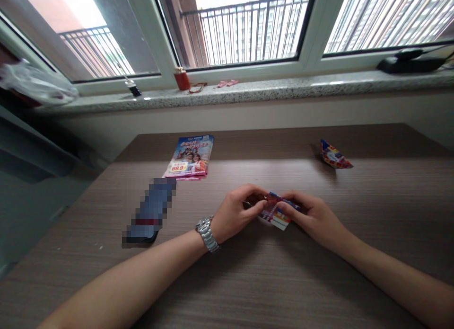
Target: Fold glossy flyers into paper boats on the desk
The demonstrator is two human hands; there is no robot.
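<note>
Between my two hands is a small piece of folded, colourful printed paper (pixel 275 214), held just above the table. My left hand (pixel 241 210), with a metal watch on its wrist, pinches the paper's left side between thumb and fingers. On the right side, my right hand (pixel 308 215) grips it with the thumb on top and the fingers behind. Parts of the paper are hidden by my fingers. A folded paper boat (pixel 335 156) of similar print stands apart at the back right of the table.
A stack of printed flyers (pixel 191 156) lies at the back left of the wooden table (pixel 227 281). Nearer me is a dark, pixelated flat object (pixel 151 210). On the stone sill (pixel 255 90) stand a red container (pixel 182 79), a small dark bottle (pixel 133 87) and a black device (pixel 411 61).
</note>
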